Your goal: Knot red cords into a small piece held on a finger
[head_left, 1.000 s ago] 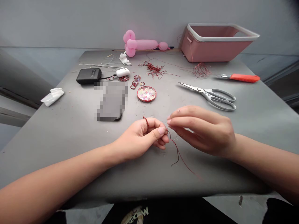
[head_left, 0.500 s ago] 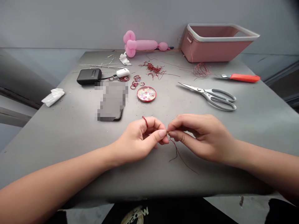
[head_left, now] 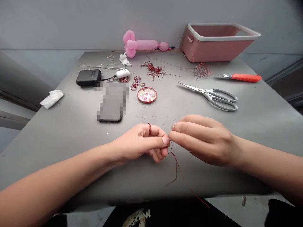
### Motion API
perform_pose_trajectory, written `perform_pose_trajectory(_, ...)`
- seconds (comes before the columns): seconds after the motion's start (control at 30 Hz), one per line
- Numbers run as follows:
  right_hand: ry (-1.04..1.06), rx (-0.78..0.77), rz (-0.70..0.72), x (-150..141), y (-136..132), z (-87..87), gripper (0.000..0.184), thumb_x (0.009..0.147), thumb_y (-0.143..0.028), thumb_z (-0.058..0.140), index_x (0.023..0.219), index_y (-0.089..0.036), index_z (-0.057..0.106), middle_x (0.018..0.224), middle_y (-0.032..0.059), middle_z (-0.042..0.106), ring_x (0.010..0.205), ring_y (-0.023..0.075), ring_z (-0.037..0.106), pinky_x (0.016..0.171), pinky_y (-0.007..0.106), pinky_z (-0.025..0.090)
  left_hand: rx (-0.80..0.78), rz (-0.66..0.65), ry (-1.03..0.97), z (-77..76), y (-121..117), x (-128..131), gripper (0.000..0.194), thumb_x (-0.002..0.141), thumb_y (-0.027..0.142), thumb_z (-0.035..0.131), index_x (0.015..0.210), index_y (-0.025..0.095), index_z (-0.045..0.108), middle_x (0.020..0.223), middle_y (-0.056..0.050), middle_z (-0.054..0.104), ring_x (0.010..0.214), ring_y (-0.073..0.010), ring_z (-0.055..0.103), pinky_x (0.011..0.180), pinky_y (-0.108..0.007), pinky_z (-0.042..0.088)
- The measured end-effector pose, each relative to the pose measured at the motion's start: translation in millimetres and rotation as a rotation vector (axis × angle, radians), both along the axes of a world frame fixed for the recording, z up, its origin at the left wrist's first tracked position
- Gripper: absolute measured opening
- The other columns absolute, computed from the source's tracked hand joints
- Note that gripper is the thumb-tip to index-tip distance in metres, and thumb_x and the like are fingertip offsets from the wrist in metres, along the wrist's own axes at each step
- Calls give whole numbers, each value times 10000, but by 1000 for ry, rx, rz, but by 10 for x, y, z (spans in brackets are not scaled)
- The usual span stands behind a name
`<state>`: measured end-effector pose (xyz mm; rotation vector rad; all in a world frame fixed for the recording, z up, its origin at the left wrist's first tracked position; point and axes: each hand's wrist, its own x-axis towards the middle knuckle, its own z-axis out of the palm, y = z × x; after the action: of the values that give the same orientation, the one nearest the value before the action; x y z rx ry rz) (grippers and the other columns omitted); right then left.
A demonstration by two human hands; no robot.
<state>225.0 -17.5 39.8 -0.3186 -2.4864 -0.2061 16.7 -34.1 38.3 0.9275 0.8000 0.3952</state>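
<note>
My left hand (head_left: 144,142) is closed, with the thumb and index finger pinching the top of a thin dark red cord (head_left: 175,159). The cord's strands dangle toward the table's front edge and fray apart lower down. A red cord ring (head_left: 149,128) sits around my left index finger. Just to the right, my right hand (head_left: 203,138) is turned back-up with its fingers stretched out, their tips close beside the left thumb tip. One right fingertip carries a tiny shiny speck (head_left: 174,126), too small to name. My right thumb is hidden.
Beyond my hands lie a red-rimmed dish of beads (head_left: 147,95), scissors (head_left: 208,94), an orange-handled cutter (head_left: 246,77) and a blurred-out phone (head_left: 111,120). Farther back are red cord scraps (head_left: 153,69), a black power bank (head_left: 88,78), a pink balloon (head_left: 144,44) and a pink bin (head_left: 213,49).
My right hand has gone from a pinch at the cord to stretched fingers with its back up. The left hand still pinches, slightly lower, and more cord hangs down.
</note>
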Motion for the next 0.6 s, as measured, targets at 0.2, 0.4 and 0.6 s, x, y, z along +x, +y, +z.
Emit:
perform_pose_trajectory(0.2,85,-110,-22,21,16,6,218,909,-90,484,906,-259,621,769,27,656,705,158,575,671,302,496,79,38,62,8,-34,11,156,819,284,646,730,157,624,681,-4,676,564,-76,595,568,-181,505)
perform_pose_trajectory(0.4,210,-1024,-241,-18,-31,130,155,873,-347,641,894,-195,654,813,41,684,710,150,631,601,265,526,638,267,282,32,-180,55,120,832,253,633,794,169,710,779,-40,743,694,-144,660,641,-245,523)
perform_pose_trajectory(0.6,304,-1085,-198,-51,-167,218,111,831,-299,690,776,-205,663,730,21,666,648,132,596,578,250,508,1143,292,423,38,-200,39,105,778,191,662,725,249,731,710,-13,748,649,-165,668,673,-291,531)
